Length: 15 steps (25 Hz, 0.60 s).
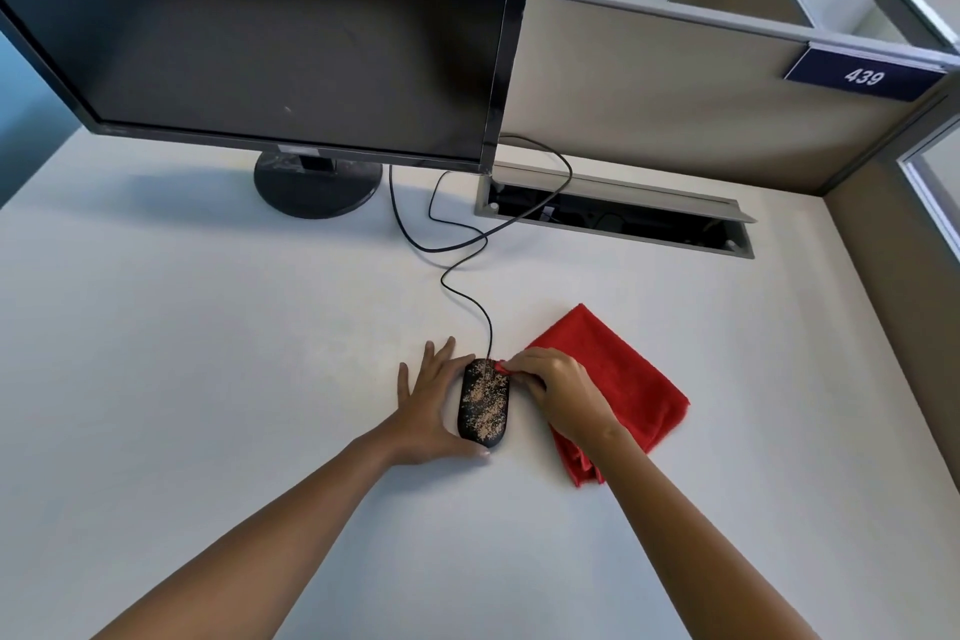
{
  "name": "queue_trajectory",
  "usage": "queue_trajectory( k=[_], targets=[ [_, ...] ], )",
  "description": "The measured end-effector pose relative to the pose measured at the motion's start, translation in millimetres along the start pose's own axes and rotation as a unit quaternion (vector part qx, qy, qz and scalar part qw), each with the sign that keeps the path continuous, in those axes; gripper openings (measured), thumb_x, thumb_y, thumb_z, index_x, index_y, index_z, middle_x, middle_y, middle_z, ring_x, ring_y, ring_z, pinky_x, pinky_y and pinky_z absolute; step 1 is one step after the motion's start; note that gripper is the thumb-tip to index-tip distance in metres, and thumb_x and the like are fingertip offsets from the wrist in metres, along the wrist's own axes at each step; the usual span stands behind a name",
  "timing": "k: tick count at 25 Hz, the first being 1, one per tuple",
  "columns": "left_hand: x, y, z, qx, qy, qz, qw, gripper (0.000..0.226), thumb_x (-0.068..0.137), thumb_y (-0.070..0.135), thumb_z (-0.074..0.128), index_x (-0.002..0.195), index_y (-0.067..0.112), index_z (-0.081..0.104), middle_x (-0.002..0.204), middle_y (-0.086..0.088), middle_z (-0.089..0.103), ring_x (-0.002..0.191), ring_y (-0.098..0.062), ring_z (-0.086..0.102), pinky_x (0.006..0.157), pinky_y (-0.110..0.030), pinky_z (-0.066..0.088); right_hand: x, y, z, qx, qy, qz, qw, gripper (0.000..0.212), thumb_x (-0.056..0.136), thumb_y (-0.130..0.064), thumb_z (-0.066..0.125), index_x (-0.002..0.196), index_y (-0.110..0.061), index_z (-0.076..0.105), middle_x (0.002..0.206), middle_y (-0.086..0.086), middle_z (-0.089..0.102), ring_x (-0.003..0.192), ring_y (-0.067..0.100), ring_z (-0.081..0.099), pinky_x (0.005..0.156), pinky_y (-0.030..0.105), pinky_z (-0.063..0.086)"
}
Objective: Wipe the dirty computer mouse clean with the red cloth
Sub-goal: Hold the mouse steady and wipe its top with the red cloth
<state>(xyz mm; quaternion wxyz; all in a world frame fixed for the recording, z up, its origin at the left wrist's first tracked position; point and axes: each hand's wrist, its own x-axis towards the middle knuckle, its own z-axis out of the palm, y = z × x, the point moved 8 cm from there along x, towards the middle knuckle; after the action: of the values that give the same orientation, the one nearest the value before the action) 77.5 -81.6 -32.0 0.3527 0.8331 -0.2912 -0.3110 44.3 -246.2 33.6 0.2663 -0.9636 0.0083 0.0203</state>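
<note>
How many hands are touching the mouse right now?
2: the left hand rests against the mouse on its left side, and the right hand pinches the red cloth at its top right edge.

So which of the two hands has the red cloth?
The right hand: it pinches a corner of the red cloth against the mouse. The left hand only steadies the mouse.

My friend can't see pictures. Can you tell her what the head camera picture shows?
A person's left hand steadies a black computer mouse speckled with tan dirt on a white desk, while the right hand pinches a corner of a red cloth against the mouse's far end. A dark monitor stands behind.
</note>
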Motion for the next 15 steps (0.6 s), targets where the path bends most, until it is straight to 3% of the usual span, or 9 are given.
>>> queue_trajectory(
  k=[6, 15],
  targets=[
    [0, -2, 0, 0.007, -0.010, -0.004, 1.000, 0.127, 0.055, 0.064, 0.089, 0.156, 0.041, 0.016, 0.164, 0.023, -0.019, 0.139, 0.007, -0.039, 0.116, -0.045, -0.028, 15, -7, -15, 0.016, 0.016, 0.024, 0.999, 0.026, 0.093, -0.009, 0.058, 0.108, -0.024, 0.073, 0.111, -0.008, 0.068, 0.104, 0.013, 0.062, 0.089, 0.033, 0.050],
    [-2, 1, -2, 0.002, -0.014, -0.006, 1.000, 0.126, 0.056, 0.060, 0.091, 0.156, 0.039, 0.017, 0.165, 0.021, -0.018, 0.139, 0.006, -0.039, 0.114, -0.042, -0.029, -4, -1, -10, 0.027, -0.025, 0.026, 0.999, 0.025, 0.092, -0.006, 0.060, 0.107, -0.018, 0.076, 0.109, -0.002, 0.070, 0.100, 0.013, 0.064, 0.089, 0.035, 0.051]
  ],
)
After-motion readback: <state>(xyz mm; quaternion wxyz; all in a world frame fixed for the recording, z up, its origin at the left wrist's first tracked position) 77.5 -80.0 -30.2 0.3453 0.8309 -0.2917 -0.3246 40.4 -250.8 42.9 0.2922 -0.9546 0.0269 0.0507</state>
